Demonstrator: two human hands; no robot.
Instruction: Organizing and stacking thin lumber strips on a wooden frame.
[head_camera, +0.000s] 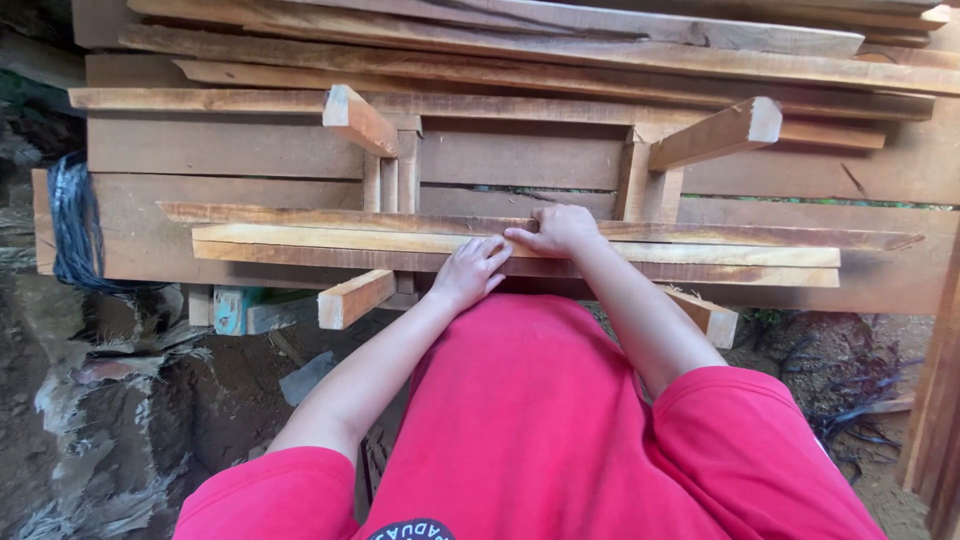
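**Pale timber under both palms**

Wood is everywhere in front of me: rough-sawn planks stacked on a rack made of short crosspieces. Both my hands rest on the long pale plank (400, 238) that lies crosswise at twelve o'clock, just beyond my red shirt (530, 420).

My left hand (470, 272) lies flat, fingers together and pointing toward one o'clock, pressing on the near edge of that plank. My right hand (560, 228) sits just beside it at one o'clock, fingers curled over the plank's far edge, where a darker plank (760, 236) lies against it. Neither hand pinches anything; both press down.

By my judgement I am steadying or shifting this plank on the stack, at the stage of getting a hold. The next move would call for a firmer grip with both hands set wider apart, since the plank is long and would tip if lifted from its middle alone.

A protruding wooden block (352, 298) sticks out at ten o'clock, and a black bundle (72, 220) hangs at nine.
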